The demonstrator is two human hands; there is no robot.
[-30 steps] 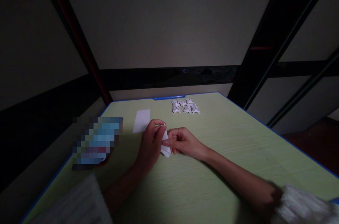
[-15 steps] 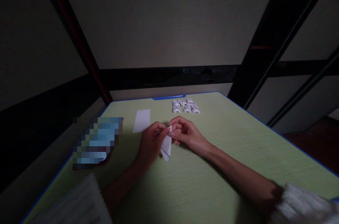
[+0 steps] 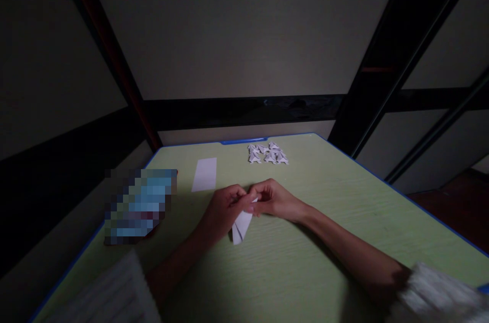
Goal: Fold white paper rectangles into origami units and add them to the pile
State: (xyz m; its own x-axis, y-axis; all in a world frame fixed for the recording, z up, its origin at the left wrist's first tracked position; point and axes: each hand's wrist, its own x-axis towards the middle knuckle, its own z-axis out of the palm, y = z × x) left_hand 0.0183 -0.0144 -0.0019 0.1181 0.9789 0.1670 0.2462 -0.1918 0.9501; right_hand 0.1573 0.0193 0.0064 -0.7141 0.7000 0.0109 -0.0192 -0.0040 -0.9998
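A folded white paper (image 3: 242, 226) hangs between my two hands, its wider, creased end pointing down toward me. My left hand (image 3: 225, 208) grips its upper left side, with the thumb lying across the paper. At the upper right end, the fingers and thumb of my right hand (image 3: 275, 202) pinch it. Both sets of fingertips meet there and hide the top of the paper. A flat white sheet of paper (image 3: 205, 174) lies on the table beyond my left hand.
Several small folded white paper figures (image 3: 270, 157) stand grouped near the far edge of the green table (image 3: 344, 200), which has a blue rim. At the left lies a pixelated blue object (image 3: 147, 200). A panelled wall (image 3: 244, 32) rises behind the table.
Both hands have moved slightly toward me with the folded paper. Its lower end has swung to the left, and the fingertips have come closer together over its top.
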